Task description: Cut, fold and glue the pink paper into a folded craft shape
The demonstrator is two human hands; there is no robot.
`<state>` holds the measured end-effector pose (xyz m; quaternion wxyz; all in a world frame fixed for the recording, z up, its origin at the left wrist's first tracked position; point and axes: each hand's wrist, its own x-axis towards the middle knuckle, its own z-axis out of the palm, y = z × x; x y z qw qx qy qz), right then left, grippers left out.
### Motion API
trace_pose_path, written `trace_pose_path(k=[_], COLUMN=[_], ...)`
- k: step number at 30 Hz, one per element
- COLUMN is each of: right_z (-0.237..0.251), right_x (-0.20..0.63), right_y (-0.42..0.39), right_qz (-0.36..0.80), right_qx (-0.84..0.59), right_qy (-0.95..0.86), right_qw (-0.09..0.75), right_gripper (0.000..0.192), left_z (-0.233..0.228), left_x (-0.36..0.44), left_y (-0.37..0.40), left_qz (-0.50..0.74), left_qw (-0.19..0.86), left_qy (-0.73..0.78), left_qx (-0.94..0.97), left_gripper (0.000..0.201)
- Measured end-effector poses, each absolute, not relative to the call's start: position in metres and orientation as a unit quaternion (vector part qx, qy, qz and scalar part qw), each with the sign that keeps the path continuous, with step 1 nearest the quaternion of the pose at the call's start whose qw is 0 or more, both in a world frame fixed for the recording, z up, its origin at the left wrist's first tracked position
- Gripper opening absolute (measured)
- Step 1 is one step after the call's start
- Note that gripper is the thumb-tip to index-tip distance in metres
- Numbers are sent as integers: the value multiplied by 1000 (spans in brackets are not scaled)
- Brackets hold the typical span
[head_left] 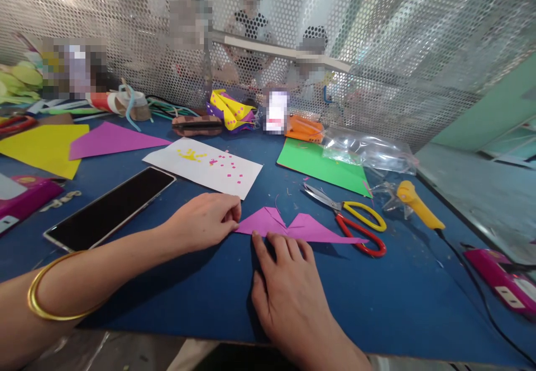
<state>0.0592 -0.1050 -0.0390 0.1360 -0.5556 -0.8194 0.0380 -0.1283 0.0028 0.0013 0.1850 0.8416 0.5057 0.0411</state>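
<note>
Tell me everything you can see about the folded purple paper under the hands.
The folded purple paper is a thin, magenta-purple sheet lying flat on the blue table. Creases form two peaks with a notch between them, and a long point tapers right toward the scissors. The left hand pinches its left tip; fingertips of the right hand press its lower edge.

The folded purple paper piece (288, 227) lies on the blue table (397, 298), between the left hand (203, 220) and the right hand (288, 293). Yellow-and-red-handled scissors (355, 223) lie just right of it, the white paper sheet (203, 165) behind it, and the black flat phone (111, 206) to the left.
</note>
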Motion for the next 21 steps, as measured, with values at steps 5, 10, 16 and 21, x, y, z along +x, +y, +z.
trace_pose_path(k=[5,10,16,21], right_z=[-40,-40,-40,-40], right_x=[59,59,60,61], right_y=[-105,-105,-106,-108], right_qz=[42,40,44,31], right_qx=[-553,-552,-549,-546], right_qy=[-820,-821,-822,-823], right_qw=[141,142,144,150], right_gripper=[54,52,52,52], left_z=[-9,-25,-27,-25], left_x=[-129,-123,-119,-129], left_y=[-19,-51,-61,-61], left_qz=[111,90,45,77], left_qw=[85,-71,-177,-208], left_qy=[413,327,297,329], left_qx=[900,938,937,918], left_gripper=[28,30,30,37])
